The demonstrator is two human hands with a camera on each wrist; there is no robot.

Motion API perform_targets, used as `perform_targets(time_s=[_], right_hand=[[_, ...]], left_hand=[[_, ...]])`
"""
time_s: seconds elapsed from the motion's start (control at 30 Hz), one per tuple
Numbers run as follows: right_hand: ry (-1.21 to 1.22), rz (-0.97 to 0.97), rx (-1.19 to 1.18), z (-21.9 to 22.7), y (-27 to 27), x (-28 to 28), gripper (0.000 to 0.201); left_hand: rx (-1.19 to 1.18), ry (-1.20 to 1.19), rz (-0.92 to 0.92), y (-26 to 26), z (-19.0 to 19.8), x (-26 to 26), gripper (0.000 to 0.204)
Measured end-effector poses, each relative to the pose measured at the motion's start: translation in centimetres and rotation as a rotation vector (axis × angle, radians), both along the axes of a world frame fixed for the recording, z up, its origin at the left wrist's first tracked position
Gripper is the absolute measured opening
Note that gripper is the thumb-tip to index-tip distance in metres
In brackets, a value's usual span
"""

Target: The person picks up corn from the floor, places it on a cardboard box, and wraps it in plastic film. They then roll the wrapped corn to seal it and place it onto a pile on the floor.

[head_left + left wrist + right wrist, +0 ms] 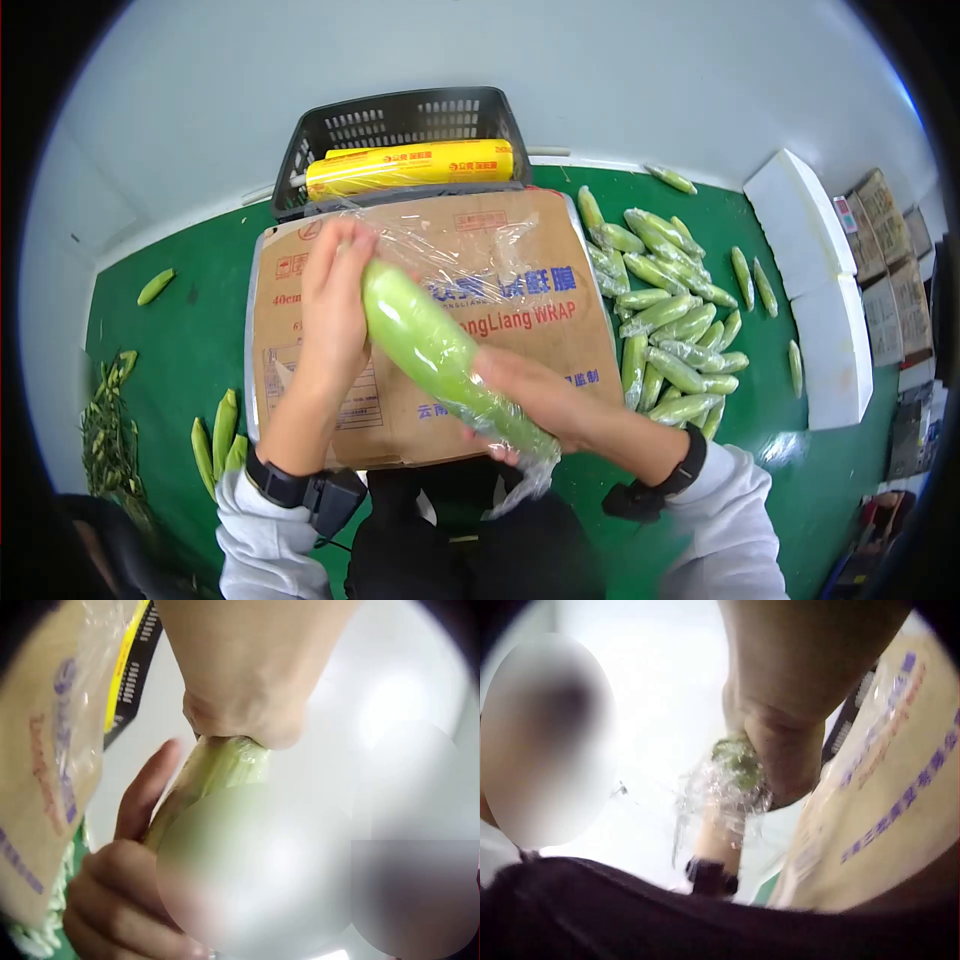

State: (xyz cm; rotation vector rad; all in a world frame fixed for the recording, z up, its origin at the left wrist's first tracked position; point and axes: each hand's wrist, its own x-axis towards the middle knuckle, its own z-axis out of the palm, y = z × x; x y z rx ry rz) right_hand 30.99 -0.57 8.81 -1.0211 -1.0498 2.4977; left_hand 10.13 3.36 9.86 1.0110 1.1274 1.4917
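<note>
While both hands (530, 392) grip it, crinkly clear film (535, 470) sheathes a long green vegetable (418, 335).

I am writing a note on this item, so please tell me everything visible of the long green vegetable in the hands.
The long green vegetable looks pale green, smooth and glossy, inside clear, thin film. It slants from upper left to lower right in the head view, over the printed cardboard. Wrinkled film bunches past its lower end. The left hand holds its upper end; the right hand's fingers wrap its lower part.
</note>
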Motion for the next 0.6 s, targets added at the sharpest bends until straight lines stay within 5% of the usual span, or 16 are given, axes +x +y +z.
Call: perform_targets(time_s=[0.03, 0.13, 0.23, 0.33, 0.43, 0.47, 0.5, 0.6], right_hand=[[-0.271, 0.151, 0.572, 1.9, 0.0, 0.8, 0.074], [-0.757, 0.099, 1.597, 0.1, -1.5, 2.8, 0.07], [-0.621, -0.165, 1.884, 1.8, 0.6, 5.4, 0.058], [-0.197, -0.633, 1.98, 4.3, 1.2, 5.3, 0.038], [0.129, -0.766, 1.083, 6.2, 1.4, 3.3, 0.038], [0.206, -0.778, 1.043, 6.1, 1.7, 3.3, 0.038], [0.287, -0.789, 1.001, 5.6, 2.1, 3.3, 0.039], [0.542, -0.94, 0.775, 5.7, 3.0, 3.8, 0.048]], left_hand=[[0.03, 0.171, 0.091, 0.0, -3.4, -1.1, 0.013], [-0.095, 0.187, 0.09, -2.1, -7.9, -2.4, 0.025], [-0.531, 0.176, -0.253, -4.9, -6.3, -2.7, 0.043], [-0.872, 0.125, -0.444, -7.3, -4.3, 0.2, 0.055], [-1.003, 0.003, -0.704, -8.5, -4.6, 0.6, 0.057], [-0.989, -0.07, -0.76, -8.4, -4.4, 0.8, 0.058], [-0.836, -0.106, -0.595, -8.9, -3.7, 1.7, 0.066], [-0.106, 0.434, -0.71, -7.9, 1.3, 3.2, 0.063]])
